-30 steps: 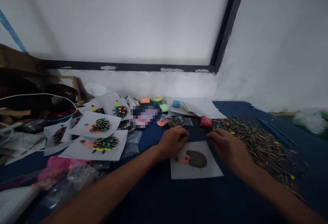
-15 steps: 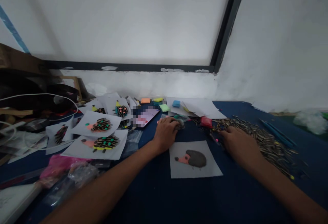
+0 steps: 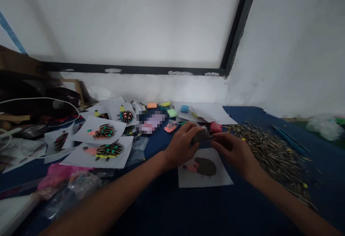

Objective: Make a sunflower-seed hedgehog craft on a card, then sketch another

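My left hand (image 3: 180, 145) is closed around a small clear packet of dark grey clay (image 3: 201, 136). At the packet's right end, the fingertips of my right hand (image 3: 237, 153) pinch its edge. Both hands are just above the top of a white paper sheet (image 3: 188, 182), which lies flat on the blue tabletop. The sheet carries a hedgehog figure (image 3: 207, 166) with a dark grey body and a pink face. A red clay packet (image 3: 216, 127) lies behind my right fingers. An opened pink clay packet (image 3: 170, 126) rests left of the left hand.
Striped sunflower seeds (image 3: 269, 149) are heaped at the right, beside blue pens (image 3: 290, 139). Finished hedgehog sheets (image 3: 118, 158) overlap at the left. A phone (image 3: 152, 122) lies near the middle, with a light green clay packet (image 3: 172, 113) behind. Plastic bags (image 3: 83, 185) fill the near left.
My left hand has lifted the dark clay packet toward me, uncovering the pink packet. My right hand has left the seed pile and moved left to the packet.
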The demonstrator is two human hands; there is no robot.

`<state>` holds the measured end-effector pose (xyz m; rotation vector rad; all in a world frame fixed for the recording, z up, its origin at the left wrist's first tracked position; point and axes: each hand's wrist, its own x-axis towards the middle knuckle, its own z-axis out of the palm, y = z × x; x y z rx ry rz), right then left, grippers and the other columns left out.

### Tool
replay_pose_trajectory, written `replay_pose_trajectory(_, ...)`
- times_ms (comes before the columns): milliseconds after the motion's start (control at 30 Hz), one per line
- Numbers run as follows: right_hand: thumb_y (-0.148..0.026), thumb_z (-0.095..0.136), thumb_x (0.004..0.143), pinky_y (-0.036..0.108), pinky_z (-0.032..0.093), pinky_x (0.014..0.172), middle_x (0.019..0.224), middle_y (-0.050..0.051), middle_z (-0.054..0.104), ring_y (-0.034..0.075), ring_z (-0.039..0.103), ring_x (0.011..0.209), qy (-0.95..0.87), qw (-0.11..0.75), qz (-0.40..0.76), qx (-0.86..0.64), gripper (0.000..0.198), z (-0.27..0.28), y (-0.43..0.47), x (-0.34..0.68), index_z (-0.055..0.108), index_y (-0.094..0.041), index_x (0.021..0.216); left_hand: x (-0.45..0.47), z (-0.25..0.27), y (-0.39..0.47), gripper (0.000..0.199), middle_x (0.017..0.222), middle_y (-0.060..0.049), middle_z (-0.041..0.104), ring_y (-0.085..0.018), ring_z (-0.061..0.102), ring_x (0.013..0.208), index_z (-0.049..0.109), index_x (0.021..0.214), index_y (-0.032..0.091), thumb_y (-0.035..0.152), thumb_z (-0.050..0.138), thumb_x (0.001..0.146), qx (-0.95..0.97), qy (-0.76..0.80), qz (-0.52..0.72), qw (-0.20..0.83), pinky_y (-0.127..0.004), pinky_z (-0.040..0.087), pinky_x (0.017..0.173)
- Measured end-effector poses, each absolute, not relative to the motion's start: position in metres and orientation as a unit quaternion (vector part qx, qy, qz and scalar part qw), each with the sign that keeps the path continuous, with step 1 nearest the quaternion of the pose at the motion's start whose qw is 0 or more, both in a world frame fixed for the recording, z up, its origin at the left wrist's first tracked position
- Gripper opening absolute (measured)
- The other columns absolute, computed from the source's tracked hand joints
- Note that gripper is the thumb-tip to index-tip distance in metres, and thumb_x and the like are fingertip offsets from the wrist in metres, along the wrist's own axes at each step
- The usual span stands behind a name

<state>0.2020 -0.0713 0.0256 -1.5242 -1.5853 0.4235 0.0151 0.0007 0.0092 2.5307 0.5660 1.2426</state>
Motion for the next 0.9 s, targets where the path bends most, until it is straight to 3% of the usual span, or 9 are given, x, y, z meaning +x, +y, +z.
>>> replay_pose_trajectory(200,-0.044,0.068,0.07,0.031,0.051,0.058,0.075,0.007,0.072,0.02,0.064,0.063,-0.609,0.454,0.262,-0.595,0.028,0.034,-0.071,0.202,0.069,-0.018,0.083,0.02,0.018,-0.011,0.046,0.116,-0.01,0.05,-0.022,0.052,0.109,0.05,0.12,0.02,0.006,0.057,0.076,0.866,0.166,0.421,0.212,-0.036,0.048,0.093)
replay_pose_trajectory(267,-0.042,0.07,0.068,0.03,0.051,0.056,0.071,0.006,0.071,0.018,0.063,0.06,-0.599,0.476,0.268,-0.585,0.026,0.035,-0.072,0.2,0.069,-0.019,0.079,0.023,0.023,-0.015,0.057,0.119,-0.012,0.051,-0.024,0.052,0.11,0.048,0.125,0.019,0.012,0.068,0.072,0.832,0.2,0.436,0.28,-0.039,0.047,0.094)
replay_pose_trajectory(333,-0.041,0.07,0.067,0.029,0.05,0.053,0.067,0.004,0.07,0.017,0.062,0.057,-0.593,0.499,0.268,-0.573,0.023,0.034,-0.073,0.197,0.07,-0.019,0.077,0.024,0.027,-0.018,0.066,0.122,-0.014,0.052,-0.022,0.058,0.099,0.046,0.128,0.017,0.025,0.075,0.07,0.789,0.247,0.41,0.386,-0.037,0.052,0.083)
replay_pose_trajectory(400,-0.038,0.071,0.068,0.028,0.049,0.051,0.065,0.003,0.07,0.016,0.06,0.055,-0.592,0.514,0.261,-0.563,0.021,0.032,-0.074,0.193,0.071,-0.02,0.076,0.025,0.032,-0.019,0.046,0.102,-0.012,0.061,-0.018,0.062,0.08,0.054,0.114,0.012,0.033,0.07,0.076,0.753,0.257,0.347,0.497,-0.032,0.054,0.068)
replay_pose_trajectory(500,-0.035,0.07,0.069,0.029,0.052,0.056,0.068,0.004,0.071,0.017,0.063,0.06,-0.598,0.526,0.25,-0.55,0.018,0.029,-0.076,0.189,0.071,-0.019,0.077,0.024,0.039,-0.02,0.024,0.074,-0.004,0.06,-0.012,0.06,0.059,0.059,0.087,0.009,0.033,0.059,0.085,0.707,0.257,0.273,0.6,-0.024,0.049,0.054)
replay_pose_trajectory(633,-0.033,0.067,0.075,0.03,0.053,0.062,0.075,0.004,0.073,0.019,0.067,0.068,-0.634,0.498,0.204,-0.555,0.015,0.031,-0.081,0.188,0.072,-0.02,0.081,0.021,0.049,-0.022,0.022,0.07,-0.003,0.062,-0.007,0.054,0.053,0.061,0.076,0.01,0.029,0.056,0.086,0.682,0.271,0.285,0.617,-0.018,0.042,0.05)
replay_pose_trajectory(767,-0.029,0.061,0.079,0.025,0.048,0.055,0.067,0.001,0.07,0.014,0.062,0.058,-0.676,0.446,0.125,-0.573,0.012,0.037,-0.086,0.186,0.071,-0.022,0.077,0.019,0.052,-0.025,0.021,0.071,-0.004,0.064,-0.006,0.053,0.054,0.064,0.074,0.01,0.027,0.056,0.084,0.671,0.28,0.303,0.616,-0.017,0.04,0.049)
replay_pose_trajectory(900,-0.03,0.061,0.077,0.024,0.042,0.049,0.06,-0.001,0.065,0.012,0.055,0.052,-0.658,0.46,0.123,-0.584,0.012,0.042,-0.088,0.185,0.067,-0.021,0.072,0.021,0.048,-0.023,0.02,0.067,-0.003,0.063,-0.007,0.053,0.052,0.063,0.074,0.011,0.027,0.055,0.083,0.676,0.288,0.311,0.603,-0.016,0.038,0.047)
